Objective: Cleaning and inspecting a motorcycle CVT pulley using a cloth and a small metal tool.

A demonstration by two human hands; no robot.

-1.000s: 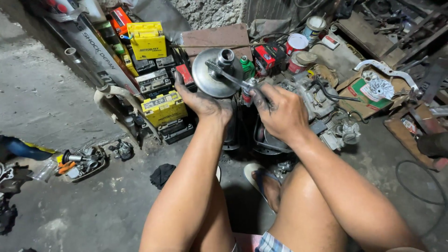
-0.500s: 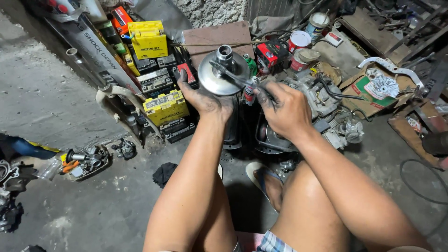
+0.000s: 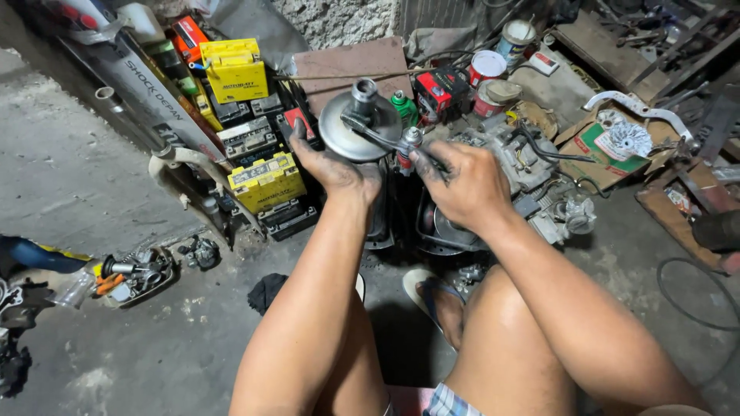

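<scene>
Two hands: both closed on the work, raised over the grey concrete floor.
Part: round silver metal pulley disc with a central hub, held up in front of the yellow box-shaped batteries.
Left hand: greasy fingers gripping the disc's lower rim, forearm straight out.
Right hand: fist wrapped round the slim steel wrench, wrist bent inward.
Progress: by the look of it, wrench seated at the hub; fastener apparently not off yet.

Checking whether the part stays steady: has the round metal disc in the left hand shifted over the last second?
Cannot tell: the metal disc sits beside the green bottle as before, with no clear shift.
</scene>
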